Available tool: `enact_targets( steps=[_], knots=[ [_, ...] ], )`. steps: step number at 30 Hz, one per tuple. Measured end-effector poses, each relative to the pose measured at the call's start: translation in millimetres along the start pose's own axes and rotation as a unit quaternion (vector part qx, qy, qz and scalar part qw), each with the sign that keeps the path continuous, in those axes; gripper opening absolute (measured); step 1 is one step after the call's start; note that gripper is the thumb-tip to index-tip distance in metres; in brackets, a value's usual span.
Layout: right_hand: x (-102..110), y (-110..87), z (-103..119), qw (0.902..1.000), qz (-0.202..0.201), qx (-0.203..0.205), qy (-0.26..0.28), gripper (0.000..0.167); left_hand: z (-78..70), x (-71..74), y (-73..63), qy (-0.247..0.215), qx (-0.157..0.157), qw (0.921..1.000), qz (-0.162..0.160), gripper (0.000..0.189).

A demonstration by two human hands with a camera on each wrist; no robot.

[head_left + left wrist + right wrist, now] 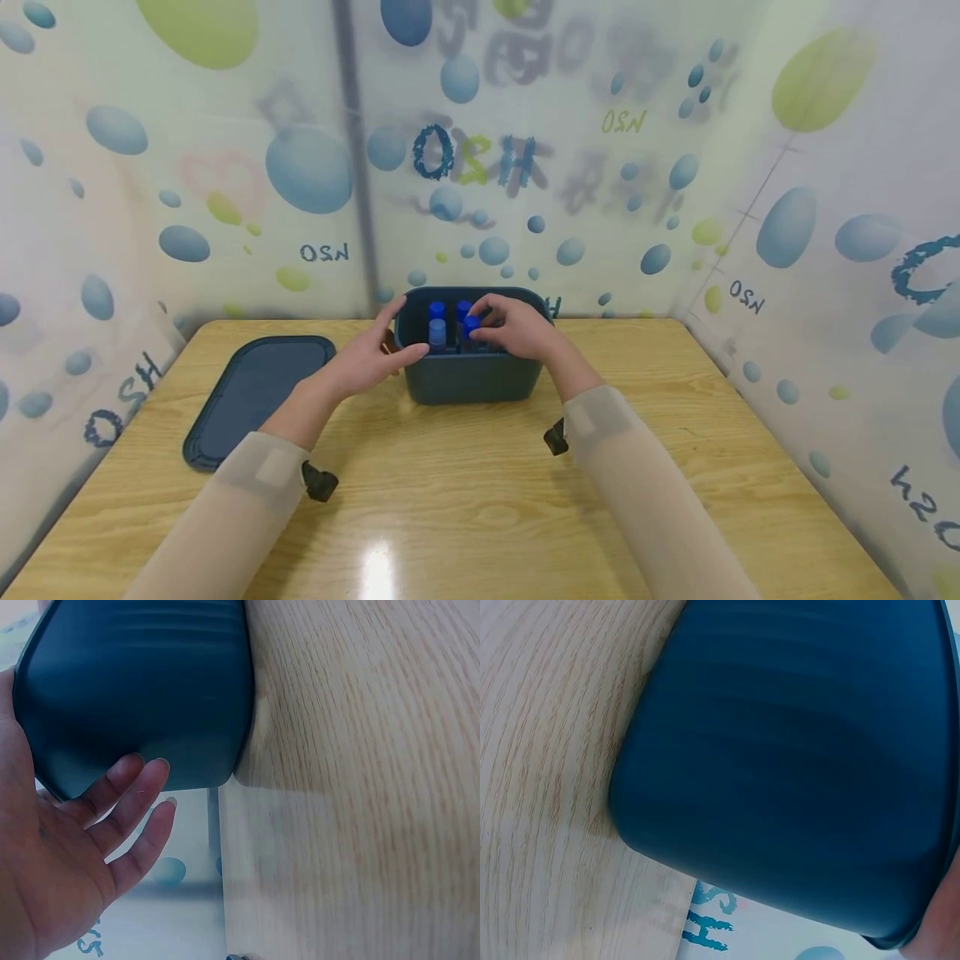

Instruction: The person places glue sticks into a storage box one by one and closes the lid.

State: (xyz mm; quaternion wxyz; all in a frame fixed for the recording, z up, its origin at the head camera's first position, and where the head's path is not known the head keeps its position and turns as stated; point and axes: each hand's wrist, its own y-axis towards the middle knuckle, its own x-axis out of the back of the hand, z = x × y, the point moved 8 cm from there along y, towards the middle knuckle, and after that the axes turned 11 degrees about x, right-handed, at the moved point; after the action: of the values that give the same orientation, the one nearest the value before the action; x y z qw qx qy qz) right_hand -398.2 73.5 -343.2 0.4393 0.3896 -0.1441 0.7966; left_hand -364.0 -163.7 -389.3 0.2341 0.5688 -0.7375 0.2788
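A dark blue plastic bin [472, 379] stands at the back of the table, holding several blue-capped bottles. My left hand [367, 358] spans the bin's left end, its thumb at the front rim and its index finger at the back corner. In the left wrist view, the other fingers [124, 802] are loosely bent beside the outer wall. Reaching over the right side, my right hand [517, 327] pinches a bottle [471, 325] by its blue cap. Another bottle [437, 332] stands left of it, with more blue caps behind. The bottles' lower parts are hidden by the bin's front wall.
A dark blue lid [262, 392] lies flat on the wooden table [450, 483], left of the bin. Printed curtains [525, 208] enclose the table at the back and both sides, close behind the bin.
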Motion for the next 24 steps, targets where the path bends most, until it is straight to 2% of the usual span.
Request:
enact_targets(
  steps=[24],
  knots=[
    [-2.2,0.8,1.3,0.9999,0.010,-0.001,0.013,0.027,0.5,-0.3,0.7,0.000,0.001,1.0000,0.002,0.108]
  ],
)
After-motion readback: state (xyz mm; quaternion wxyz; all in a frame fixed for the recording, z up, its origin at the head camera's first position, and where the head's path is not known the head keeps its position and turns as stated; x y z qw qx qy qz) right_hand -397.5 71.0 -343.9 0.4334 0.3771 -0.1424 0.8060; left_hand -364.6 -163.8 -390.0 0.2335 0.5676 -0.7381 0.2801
